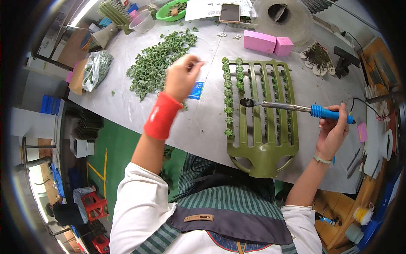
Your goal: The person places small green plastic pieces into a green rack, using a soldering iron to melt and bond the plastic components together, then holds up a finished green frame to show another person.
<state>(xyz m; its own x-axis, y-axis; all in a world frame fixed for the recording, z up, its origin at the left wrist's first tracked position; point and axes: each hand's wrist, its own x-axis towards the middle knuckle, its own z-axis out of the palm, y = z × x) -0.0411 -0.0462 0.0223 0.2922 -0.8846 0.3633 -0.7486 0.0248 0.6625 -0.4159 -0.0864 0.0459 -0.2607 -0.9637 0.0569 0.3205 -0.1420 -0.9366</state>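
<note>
The right hand [334,129] is closed around the blue handle of a soldering iron with a metal shaft [296,108], held level so its dark tip rests over the olive-green slotted plastic frame [263,144] lying on the grey worktop [127,101]. The frame sits in the middle of the worktop, its rounded handle end nearest the person. Small green ring-shaped plastic pieces [229,97] fill the frame's leftmost slot in a column, with a shorter run at the far end of the next slot; the iron's tip is just right of that column. The left hand [181,76], with a red wristband [162,115] on its forearm, is raised over the worktop to the left of the frame, its fingers pinched together; whether they grip a piece cannot be told. Farther left lies a loose heap of the same green pieces [163,59]. Two pink rectangular blocks [266,42] lie beyond the frame.
</note>
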